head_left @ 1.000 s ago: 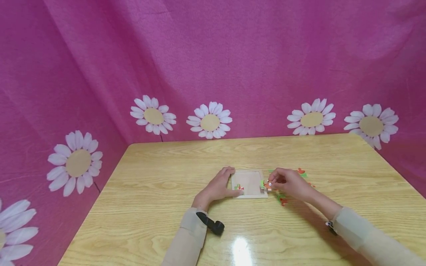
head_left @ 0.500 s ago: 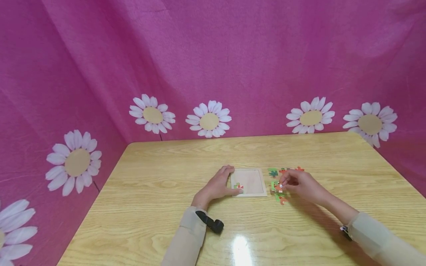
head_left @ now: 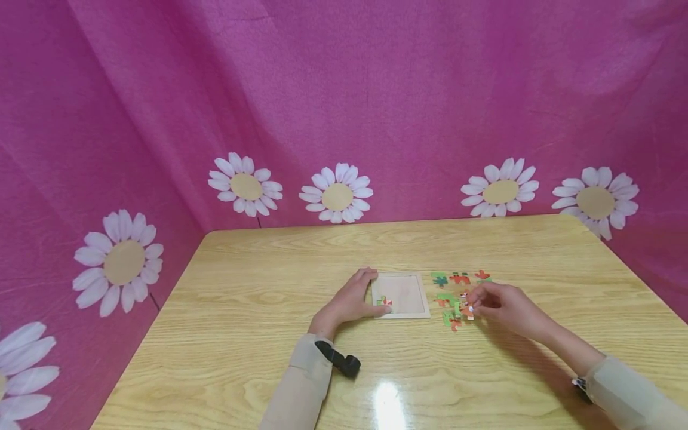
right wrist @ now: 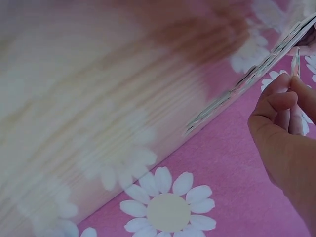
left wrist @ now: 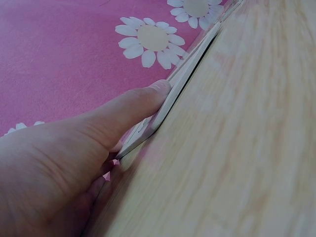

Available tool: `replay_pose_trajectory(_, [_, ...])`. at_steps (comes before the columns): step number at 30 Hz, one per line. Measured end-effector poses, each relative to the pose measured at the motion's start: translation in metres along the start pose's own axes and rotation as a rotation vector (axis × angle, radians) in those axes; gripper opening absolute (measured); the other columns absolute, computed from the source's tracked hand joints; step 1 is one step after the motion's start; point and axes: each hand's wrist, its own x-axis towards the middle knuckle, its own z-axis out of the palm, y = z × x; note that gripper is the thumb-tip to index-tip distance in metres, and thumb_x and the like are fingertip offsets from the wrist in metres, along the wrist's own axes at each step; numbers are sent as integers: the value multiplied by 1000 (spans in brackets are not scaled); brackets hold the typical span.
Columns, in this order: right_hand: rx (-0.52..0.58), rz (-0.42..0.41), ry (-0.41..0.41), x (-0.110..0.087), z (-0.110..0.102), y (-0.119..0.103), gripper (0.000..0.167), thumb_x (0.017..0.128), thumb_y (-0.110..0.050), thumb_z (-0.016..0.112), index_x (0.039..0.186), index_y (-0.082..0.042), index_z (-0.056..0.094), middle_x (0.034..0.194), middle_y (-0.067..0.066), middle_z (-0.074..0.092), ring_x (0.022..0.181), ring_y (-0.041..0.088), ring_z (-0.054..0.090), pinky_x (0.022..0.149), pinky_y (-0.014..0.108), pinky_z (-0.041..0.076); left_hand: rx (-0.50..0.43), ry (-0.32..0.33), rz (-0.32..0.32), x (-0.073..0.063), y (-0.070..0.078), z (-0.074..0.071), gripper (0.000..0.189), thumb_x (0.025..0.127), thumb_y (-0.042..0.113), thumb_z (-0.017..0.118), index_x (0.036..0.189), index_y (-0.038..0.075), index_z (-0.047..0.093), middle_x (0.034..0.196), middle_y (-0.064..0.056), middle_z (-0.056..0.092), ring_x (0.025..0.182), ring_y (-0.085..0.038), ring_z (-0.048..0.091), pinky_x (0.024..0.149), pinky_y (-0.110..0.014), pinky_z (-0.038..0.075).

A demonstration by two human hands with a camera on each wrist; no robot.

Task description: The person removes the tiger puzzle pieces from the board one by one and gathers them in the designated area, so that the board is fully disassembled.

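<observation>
On the wooden table lies a square wooden puzzle tray (head_left: 400, 289) with a small red and green puzzle piece set in its near left corner. My left hand (head_left: 349, 298) holds the tray by its left side, thumb (left wrist: 159, 91) over the near rim and fingers along the edge. To the right of the tray, my right hand (head_left: 507, 306) pinches an orange and green jigsaw piece (head_left: 469, 310) between thumb and fingertips. In the right wrist view this piece (right wrist: 296, 64) appears edge-on, raised off the table. Part of it is hidden by the fingers.
Several loose jigsaw pieces lie right of the tray, among them a green one (head_left: 439, 279), a red one (head_left: 459, 279) and an orange and green one (head_left: 452, 322). The wooden table (head_left: 258, 280) ends at a pink curtain (head_left: 408, 107) with printed daisies.
My right hand has moved right and slightly nearer, away from the tray, with the jigsaw piece still pinched. More loose pieces show now. The left hand and tray have stayed put.
</observation>
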Motion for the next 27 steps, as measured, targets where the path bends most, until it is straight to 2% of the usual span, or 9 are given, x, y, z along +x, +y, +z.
replay_pose_trajectory(4, [3, 6, 0, -5, -4, 3, 9, 86, 2, 68, 93, -3, 66, 85, 4, 67, 72, -6, 53, 55, 19, 49, -6, 0, 0, 0, 0, 1, 88, 81, 44, 77, 150, 11, 35, 159, -4, 30, 147, -22, 31, 122, -40, 30])
replay_pose_trajectory(11, [5, 29, -29, -10, -8, 8, 7, 88, 0, 67, 95, -3, 66, 88, 4, 67, 75, -6, 54, 61, 16, 50, -4, -1, -3, 1, -1, 1, 89, 81, 45, 77, 150, 11, 34, 159, -4, 30, 147, -22, 31, 122, -40, 30])
replay_pose_trajectory(19, [23, 47, -62, -10, -10, 10, 8, 88, 0, 67, 96, -2, 66, 85, 3, 66, 72, -4, 52, 58, 17, 48, -9, 0, -6, 1, -1, 0, 88, 81, 44, 77, 150, 11, 34, 160, -5, 29, 148, -23, 29, 122, -41, 30])
replay_pose_trajectory(27, [19, 21, -103, -11, -10, 17, 8, 87, 1, 68, 95, 1, 65, 88, 5, 66, 77, -8, 54, 63, 16, 52, -6, 2, 0, 1, 0, 0, 87, 81, 43, 77, 150, 10, 35, 158, -5, 31, 146, -23, 32, 121, -40, 31])
